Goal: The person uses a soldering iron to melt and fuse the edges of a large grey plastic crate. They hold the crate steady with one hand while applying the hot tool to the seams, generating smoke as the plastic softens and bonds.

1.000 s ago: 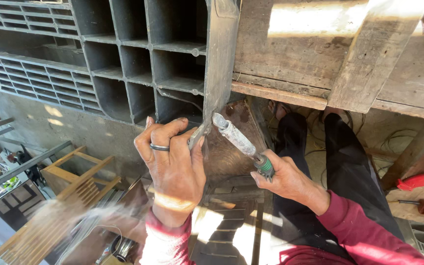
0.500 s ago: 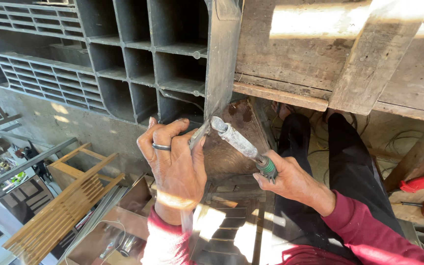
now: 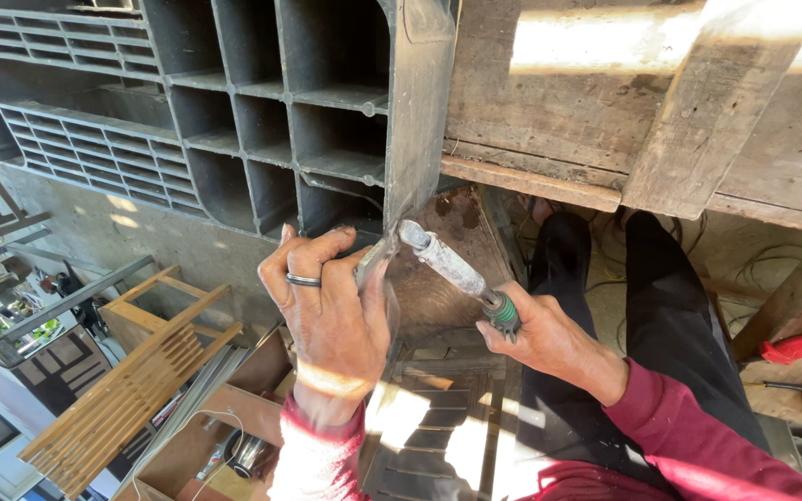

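Dark plastic grid pallet (image 3: pixel 234 121) behind fingers. Thin metal strip (image 3: pixel 378 260), judged stiff, sharp-edged, pinched by left hand (image 3: pixel 331 320); green-collared file (image 3: pixel 452 269) clenched in right hand (image 3: pixel 549 339).

No packages, labels, signs or screens can be made out anywhere in view — not on the dark plastic grid, the wooden boards or the cluttered lower-left corner — where some items are too small to tell.
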